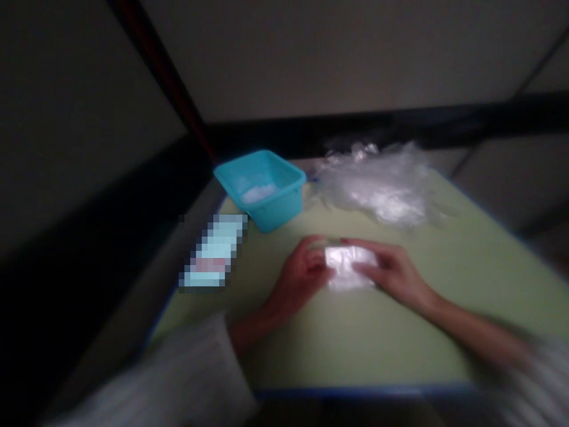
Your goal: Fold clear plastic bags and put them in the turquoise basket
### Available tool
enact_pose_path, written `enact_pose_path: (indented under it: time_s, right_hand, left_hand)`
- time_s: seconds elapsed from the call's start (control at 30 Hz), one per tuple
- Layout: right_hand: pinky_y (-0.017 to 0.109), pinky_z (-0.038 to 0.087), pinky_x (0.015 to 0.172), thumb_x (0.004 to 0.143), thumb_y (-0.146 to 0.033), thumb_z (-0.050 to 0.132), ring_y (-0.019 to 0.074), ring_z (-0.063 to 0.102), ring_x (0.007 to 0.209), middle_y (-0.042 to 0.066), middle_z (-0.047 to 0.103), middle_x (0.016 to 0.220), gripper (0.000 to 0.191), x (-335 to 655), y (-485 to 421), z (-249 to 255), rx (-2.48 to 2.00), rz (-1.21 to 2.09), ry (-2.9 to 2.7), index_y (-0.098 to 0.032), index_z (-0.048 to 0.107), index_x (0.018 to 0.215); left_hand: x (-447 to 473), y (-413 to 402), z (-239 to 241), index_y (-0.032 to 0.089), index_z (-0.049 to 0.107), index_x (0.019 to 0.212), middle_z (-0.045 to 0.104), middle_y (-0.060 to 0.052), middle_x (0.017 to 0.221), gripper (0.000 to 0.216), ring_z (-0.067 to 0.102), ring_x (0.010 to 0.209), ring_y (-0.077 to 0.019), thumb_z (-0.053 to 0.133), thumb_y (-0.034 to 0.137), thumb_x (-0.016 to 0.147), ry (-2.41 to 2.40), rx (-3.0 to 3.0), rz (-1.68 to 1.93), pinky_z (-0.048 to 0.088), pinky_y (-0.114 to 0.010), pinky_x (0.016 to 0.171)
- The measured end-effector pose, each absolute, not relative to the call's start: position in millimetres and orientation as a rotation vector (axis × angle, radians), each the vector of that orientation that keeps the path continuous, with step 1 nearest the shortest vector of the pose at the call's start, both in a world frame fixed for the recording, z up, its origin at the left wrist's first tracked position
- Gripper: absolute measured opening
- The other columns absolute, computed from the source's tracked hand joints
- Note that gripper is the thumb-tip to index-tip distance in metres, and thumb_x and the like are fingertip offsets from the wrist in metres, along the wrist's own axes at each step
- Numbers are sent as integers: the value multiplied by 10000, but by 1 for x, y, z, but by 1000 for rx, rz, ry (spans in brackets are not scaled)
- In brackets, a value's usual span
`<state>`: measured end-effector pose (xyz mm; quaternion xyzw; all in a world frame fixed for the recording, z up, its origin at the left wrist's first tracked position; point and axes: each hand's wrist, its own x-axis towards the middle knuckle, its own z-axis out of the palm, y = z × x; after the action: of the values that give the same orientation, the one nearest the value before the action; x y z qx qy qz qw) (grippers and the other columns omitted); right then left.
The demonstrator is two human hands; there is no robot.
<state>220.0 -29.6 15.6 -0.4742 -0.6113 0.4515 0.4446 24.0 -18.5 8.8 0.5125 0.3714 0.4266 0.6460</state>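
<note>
Plastic packet (351, 267): small, clear and glossy, roughly oblong, its skin crinkled. It sits low over the middle of the bench, between the two hands. Blur hides what is inside.
Left hand (300, 279): fingers curled round the packet's left end, clamped on it.
Right hand (393, 273): fingers laid along the packet's right end, gripping it.
Bench (355, 350): flat, matt, pale green top with a thin blue rim. The near edge runs just under the forearms, and the left edge slants away toward the tub.
Tub (278, 213): turquoise hard plastic, rectangular with rounded corners and a rolled lip. It stands at the far left, well apart from the hands.
White stuff (260, 193): a soft lump in the tub's bottom.
Heap of bags (382, 184): thin clear film, loose and rumpled, at the far side just beside the tub.
Flat box (213, 252): pale oblong near the left edge, masked by blocks, detail not readable.
Open room: bare green top shows nearer than the hands and to their right, with a narrower strip between hands and heap.
</note>
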Motion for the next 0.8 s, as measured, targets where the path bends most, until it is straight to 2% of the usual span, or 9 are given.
enact_pose_path:
  time_s: [0.07, 0.13, 0.23, 0.33, 0.57, 0.7, 0.8]
  right_hand:
    - [281, 540, 573, 710, -281, 722, 168, 647, 683, 38, 739, 903, 405, 221, -28, 15, -1174, 1109, -1544, -207, 699, 1107]
    - [297, 556, 627, 722, -275, 711, 183, 666, 747, 37, 742, 923, 379, 221, -28, 16, -1148, 1112, -1574, -216, 703, 1096]
    - [313, 564, 717, 741, -262, 693, 196, 678, 856, 37, 734, 1010, 354, 220, -29, 19, -1117, 1140, -1587, -223, 702, 1093]
    - [313, 568, 720, 745, -264, 691, 200, 686, 864, 39, 730, 1040, 349, 219, -31, 19, -1123, 1147, -1601, -218, 702, 1091]
    - [327, 561, 778, 758, -271, 689, 214, 683, 923, 42, 720, 1073, 348, 219, -31, 17, -1086, 1107, -1639, -226, 698, 1103]
    - [323, 568, 742, 754, -279, 695, 210, 689, 873, 40, 729, 1041, 368, 219, -31, 16, -1085, 1089, -1644, -228, 691, 1118]
    - [312, 573, 715, 746, -272, 700, 199, 693, 827, 26, 739, 1004, 365, 219, -31, 16, -1097, 1080, -1631, -232, 696, 1109]
  left_hand:
    - [22, -19, 7, 189, 411, 1325, 683, -38, 939, 697, 653, 805, -152, 707, 196, 694, 840, 1231, 980, 504, -236, 678]
    - [20, -19, 6, 182, 476, 1310, 686, -62, 995, 610, 653, 846, -162, 676, 216, 734, 830, 1322, 924, 508, -243, 705]
    - [19, -20, 8, 143, 648, 1133, 698, -79, 997, 388, 645, 845, -167, 647, 211, 750, 930, 1501, 856, 497, -240, 709]
    - [20, -21, 12, 132, 725, 970, 709, -76, 971, 256, 637, 800, -156, 643, 182, 734, 1022, 1622, 848, 480, -221, 669]
    - [21, -23, 15, 147, 707, 1063, 722, -62, 943, 348, 616, 715, -137, 641, 168, 722, 1011, 1567, 842, 452, -201, 592]
    - [22, -24, 17, 166, 691, 1107, 722, -46, 916, 401, 585, 653, -124, 660, 178, 708, 995, 1533, 859, 432, -200, 554]
    - [23, -25, 19, 168, 669, 1147, 715, -26, 822, 435, 565, 614, -120, 667, 202, 714, 978, 1472, 859, 424, -206, 546]
